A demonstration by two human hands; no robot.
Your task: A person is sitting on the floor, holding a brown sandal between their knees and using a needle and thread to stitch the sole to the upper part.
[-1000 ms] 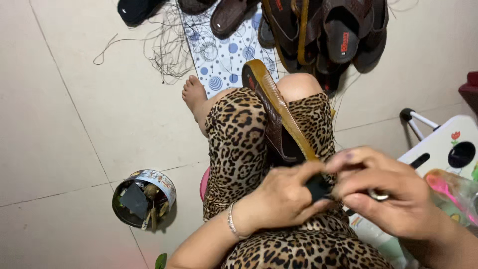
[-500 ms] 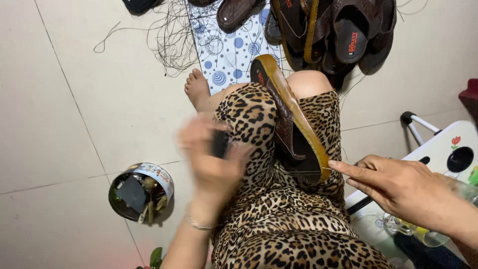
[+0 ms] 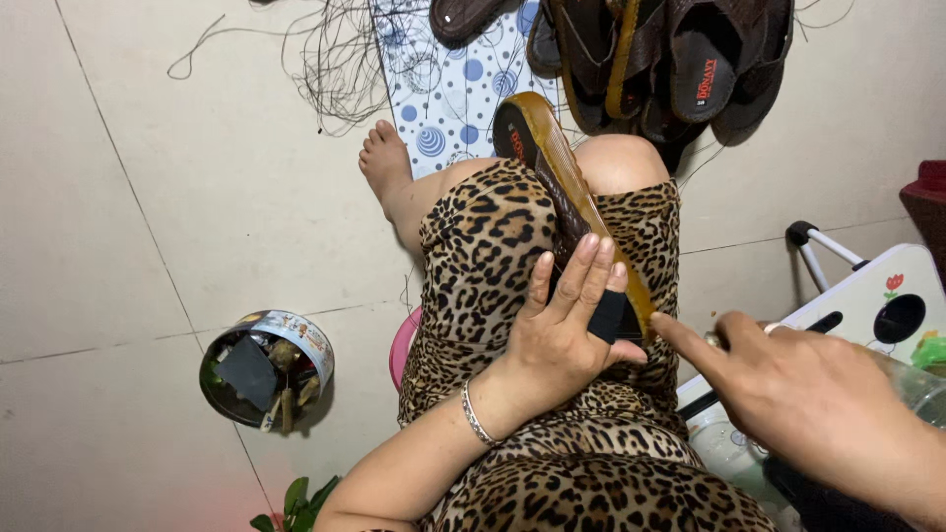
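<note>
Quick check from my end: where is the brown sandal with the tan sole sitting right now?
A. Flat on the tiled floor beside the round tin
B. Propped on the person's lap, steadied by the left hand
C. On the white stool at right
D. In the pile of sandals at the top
B: the brown sandal lies along the leopard-print lap, with the left hand pressed against its lower end and the right hand pointing at it.

Left hand (image 3: pixel 564 330) on brown sandal (image 3: pixel 562 182), lap-held
</note>
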